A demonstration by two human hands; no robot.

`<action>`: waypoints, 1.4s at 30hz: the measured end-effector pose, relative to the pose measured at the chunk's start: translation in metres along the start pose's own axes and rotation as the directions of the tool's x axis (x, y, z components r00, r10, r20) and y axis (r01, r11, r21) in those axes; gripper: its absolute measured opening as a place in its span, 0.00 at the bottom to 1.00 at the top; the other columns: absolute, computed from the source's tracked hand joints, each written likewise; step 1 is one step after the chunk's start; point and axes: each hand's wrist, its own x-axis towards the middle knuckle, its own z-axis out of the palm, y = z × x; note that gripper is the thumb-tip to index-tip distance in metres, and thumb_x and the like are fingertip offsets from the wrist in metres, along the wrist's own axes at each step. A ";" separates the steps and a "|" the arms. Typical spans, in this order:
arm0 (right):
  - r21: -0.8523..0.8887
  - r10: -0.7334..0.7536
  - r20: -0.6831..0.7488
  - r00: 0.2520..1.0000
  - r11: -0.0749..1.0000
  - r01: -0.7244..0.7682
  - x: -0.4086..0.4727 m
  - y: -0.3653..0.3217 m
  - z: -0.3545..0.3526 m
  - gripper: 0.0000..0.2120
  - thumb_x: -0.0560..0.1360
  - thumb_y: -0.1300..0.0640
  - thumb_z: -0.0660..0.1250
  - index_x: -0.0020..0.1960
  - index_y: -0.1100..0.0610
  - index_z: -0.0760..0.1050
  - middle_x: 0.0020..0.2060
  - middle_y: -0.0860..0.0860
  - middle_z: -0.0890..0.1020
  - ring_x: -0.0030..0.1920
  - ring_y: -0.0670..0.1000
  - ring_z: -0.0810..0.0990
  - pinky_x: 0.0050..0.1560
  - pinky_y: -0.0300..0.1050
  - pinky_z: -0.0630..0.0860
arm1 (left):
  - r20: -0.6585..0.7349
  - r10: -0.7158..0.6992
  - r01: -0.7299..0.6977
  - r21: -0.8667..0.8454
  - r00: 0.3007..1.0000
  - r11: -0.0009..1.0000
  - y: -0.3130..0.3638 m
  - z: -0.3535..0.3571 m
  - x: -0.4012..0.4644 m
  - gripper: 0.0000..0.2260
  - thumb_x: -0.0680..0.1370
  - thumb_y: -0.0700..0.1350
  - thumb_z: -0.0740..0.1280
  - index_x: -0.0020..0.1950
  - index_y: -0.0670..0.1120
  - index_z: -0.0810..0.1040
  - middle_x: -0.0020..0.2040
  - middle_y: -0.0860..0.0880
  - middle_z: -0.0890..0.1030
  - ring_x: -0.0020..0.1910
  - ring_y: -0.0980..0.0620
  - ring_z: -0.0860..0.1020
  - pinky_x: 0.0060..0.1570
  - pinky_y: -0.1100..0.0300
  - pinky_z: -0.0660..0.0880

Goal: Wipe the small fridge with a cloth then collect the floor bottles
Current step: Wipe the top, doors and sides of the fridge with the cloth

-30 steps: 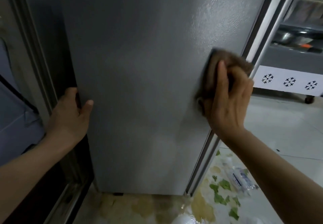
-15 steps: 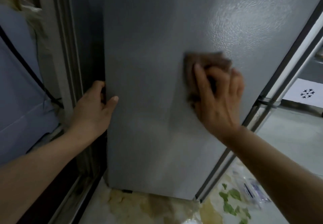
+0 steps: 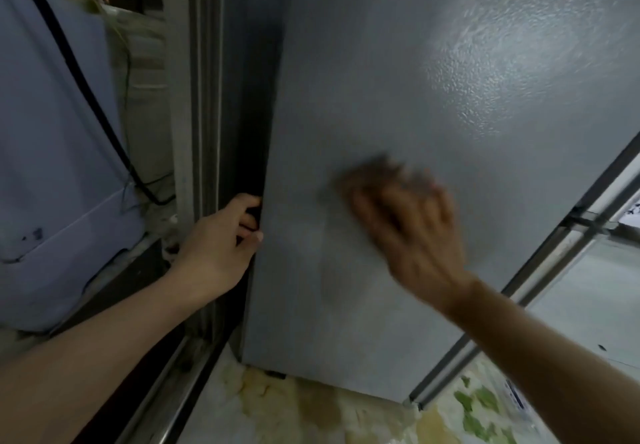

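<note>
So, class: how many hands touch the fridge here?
2. The left hand grips the fridge by its left edge; the right hand presses a brown cloth against its grey side, blurred by motion.

I've got heavy motion blur on my right hand, so I can't make out the fingers one by one. The brown cloth shows only as a smear above the knuckles, the rest covered by the hand. My left hand has its fingertips lost in the dark gap at the fridge panel's left edge. The fridge's top runs out of frame. A bottle on the floor sits mostly behind my right forearm, label unreadable.
</note>
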 end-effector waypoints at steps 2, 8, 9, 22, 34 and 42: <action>-0.048 0.176 -0.106 0.979 0.982 -0.182 0.033 0.012 -0.002 0.23 0.76 0.61 0.62 0.71 0.58 0.67 0.65 0.57 0.65 0.59 0.59 0.67 0.74 0.53 0.47 | 0.026 -0.006 0.007 -0.048 1.000 0.999 -0.009 -0.001 -0.002 0.17 0.78 0.40 0.65 0.62 0.57 0.68 0.47 0.57 0.76 0.47 0.62 0.76 0.55 0.60 0.75; 0.030 0.035 -0.015 0.999 0.999 -0.034 0.005 -0.035 0.029 0.22 0.77 0.62 0.57 0.71 0.60 0.66 0.67 0.54 0.67 0.59 0.59 0.68 0.70 0.56 0.59 | 0.048 -0.019 0.025 -0.125 0.999 0.992 -0.017 0.000 -0.003 0.19 0.77 0.36 0.65 0.63 0.55 0.71 0.50 0.54 0.77 0.50 0.59 0.77 0.58 0.57 0.75; 0.028 -0.089 0.053 0.995 0.996 0.088 -0.007 -0.041 0.034 0.21 0.77 0.62 0.55 0.71 0.60 0.66 0.67 0.54 0.67 0.59 0.59 0.68 0.70 0.56 0.58 | 0.060 -0.023 0.031 -0.138 0.998 0.990 -0.017 0.000 -0.003 0.19 0.76 0.36 0.65 0.63 0.55 0.72 0.50 0.54 0.77 0.51 0.58 0.77 0.58 0.56 0.75; 0.028 0.125 -0.154 0.980 0.992 -0.122 0.090 -0.025 0.019 0.22 0.77 0.63 0.62 0.70 0.59 0.70 0.69 0.55 0.70 0.65 0.60 0.66 0.71 0.60 0.56 | 0.177 -0.038 0.069 -0.170 0.983 0.983 -0.021 -0.010 -0.009 0.23 0.77 0.34 0.63 0.69 0.52 0.69 0.60 0.56 0.75 0.58 0.62 0.74 0.61 0.65 0.70; -0.059 -0.200 0.101 0.975 0.977 0.206 0.074 -0.044 0.020 0.20 0.80 0.61 0.56 0.70 0.54 0.70 0.68 0.51 0.73 0.66 0.58 0.66 0.73 0.58 0.45 | -0.005 -0.155 0.152 -0.186 0.988 0.971 -0.040 -0.020 -0.024 0.22 0.76 0.34 0.64 0.69 0.47 0.67 0.52 0.51 0.76 0.53 0.53 0.76 0.51 0.70 0.71; 0.020 -0.113 -0.039 0.993 0.993 0.114 0.093 -0.065 0.035 0.15 0.79 0.59 0.57 0.60 0.57 0.79 0.62 0.52 0.79 0.58 0.57 0.67 0.61 0.53 0.63 | -0.056 -0.218 0.203 -0.201 0.974 0.959 -0.060 -0.013 -0.023 0.20 0.76 0.33 0.63 0.63 0.51 0.70 0.47 0.55 0.78 0.43 0.60 0.77 0.42 0.74 0.72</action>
